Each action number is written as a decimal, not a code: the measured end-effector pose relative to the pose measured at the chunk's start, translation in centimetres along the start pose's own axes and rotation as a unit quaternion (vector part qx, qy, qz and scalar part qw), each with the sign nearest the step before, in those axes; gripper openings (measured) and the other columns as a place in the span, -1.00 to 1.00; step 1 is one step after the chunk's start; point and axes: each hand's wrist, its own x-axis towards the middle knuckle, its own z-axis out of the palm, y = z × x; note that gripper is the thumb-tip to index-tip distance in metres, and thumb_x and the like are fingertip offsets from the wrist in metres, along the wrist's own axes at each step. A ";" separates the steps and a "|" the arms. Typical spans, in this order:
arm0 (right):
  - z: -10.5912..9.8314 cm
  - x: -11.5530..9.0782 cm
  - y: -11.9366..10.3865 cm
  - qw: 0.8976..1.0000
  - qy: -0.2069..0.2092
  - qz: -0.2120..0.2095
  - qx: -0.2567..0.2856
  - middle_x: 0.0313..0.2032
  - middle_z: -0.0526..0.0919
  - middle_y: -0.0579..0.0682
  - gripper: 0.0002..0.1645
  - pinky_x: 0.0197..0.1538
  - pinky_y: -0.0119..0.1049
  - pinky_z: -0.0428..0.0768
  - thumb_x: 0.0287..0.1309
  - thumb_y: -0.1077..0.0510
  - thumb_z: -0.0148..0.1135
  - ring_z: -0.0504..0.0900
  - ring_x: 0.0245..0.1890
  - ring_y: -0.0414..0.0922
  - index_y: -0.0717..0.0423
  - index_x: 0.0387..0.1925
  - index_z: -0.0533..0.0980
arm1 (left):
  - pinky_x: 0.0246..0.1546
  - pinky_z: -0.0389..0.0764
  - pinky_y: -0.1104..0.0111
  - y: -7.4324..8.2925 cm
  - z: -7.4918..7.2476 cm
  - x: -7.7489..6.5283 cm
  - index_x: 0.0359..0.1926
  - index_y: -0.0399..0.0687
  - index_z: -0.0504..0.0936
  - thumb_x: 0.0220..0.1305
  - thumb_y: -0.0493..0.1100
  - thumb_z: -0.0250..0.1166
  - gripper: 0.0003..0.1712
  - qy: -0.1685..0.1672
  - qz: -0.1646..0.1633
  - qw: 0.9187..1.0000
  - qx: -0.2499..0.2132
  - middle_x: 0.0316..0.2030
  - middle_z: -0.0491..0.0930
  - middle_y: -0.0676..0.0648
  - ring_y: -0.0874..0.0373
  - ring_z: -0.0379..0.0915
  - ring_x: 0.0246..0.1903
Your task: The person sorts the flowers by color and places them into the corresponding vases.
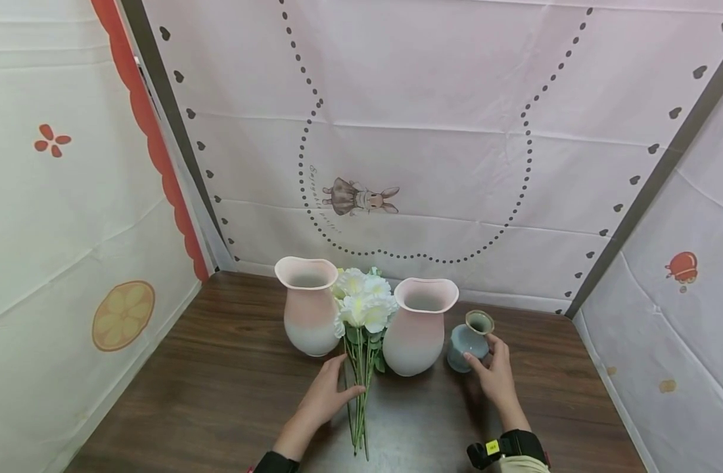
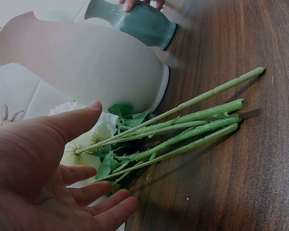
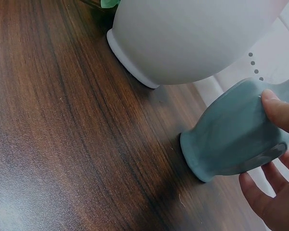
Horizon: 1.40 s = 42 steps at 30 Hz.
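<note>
So there's a dark brown wood-grain worktop (image 1: 219, 394) under all of this, and the near part gives you decent elbow room. Use it: I'd work toward the near side rather than poking around at the far end.

Next biggest are the two big pink-and-white vases with wavy rims, one on the left (image 1: 311, 315) and one in the middle (image 1: 415, 335). Both stand upright, and the middle one is just left of the right-side action, so I'd keep knuckles and wrist clear of its belly.

The bunch of white flowers (image 1: 364, 305) lies with its heads between those two and its long green stems (image 2: 202, 130) pointing near. The left hand (image 1: 330, 391) is right at the stems, thumb and fingers spread, not wrapped around anything; can't tell if it's actually touching. If you pick these up, I'd gather all the stems in one go, since they fan out at the cut ends.

The right hand (image 1: 496, 374) has hold of the small blue-green glazed vase (image 1: 466, 343) at far right, thumb on one side, fingers on the other. Glaze looks slippery, so firm even pressure, base flat, and if it has to move, lift it instead of dragging.
</note>
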 end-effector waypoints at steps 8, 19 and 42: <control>0.1 0.0 0.2 1.000 0.003 -0.004 0.001 0.42 0.03 0.40 -0.19 0.38 0.22 0.37 0.37 0.20 0.18 0.14 0.41 0.38 0.34 0.45 0.00 | 0.30 0.36 -0.21 -0.5 0.3 0.1 0.45 -0.36 0.18 0.21 0.09 0.42 -0.01 -0.002 -0.014 1.000 -0.002 0.40 0.21 -0.45 -0.39 0.22 0.36; 0.2 -0.2 0.2 1.000 0.009 -0.023 0.007 0.39 0.04 0.42 -0.18 0.37 0.27 0.35 0.37 0.20 0.19 0.15 0.40 0.40 0.36 0.45 -0.01 | 0.19 0.46 -0.19 -0.8 0.3 0.1 0.45 -0.37 0.18 0.24 0.02 0.41 -0.05 -0.015 -0.017 1.000 -0.018 0.39 0.22 -0.47 -0.36 0.37 0.25; 0.2 -0.2 0.2 1.000 0.013 -0.023 0.005 0.38 0.06 0.42 -0.20 0.36 0.28 0.36 0.37 0.22 0.18 0.16 0.39 0.41 0.36 0.44 0.00 | 0.15 0.51 -0.17 -1.3 0.5 0.0 0.43 -0.39 0.20 0.24 0.03 0.41 -0.06 -0.007 -0.019 0.999 -0.034 0.35 0.25 -0.50 -0.36 0.42 0.21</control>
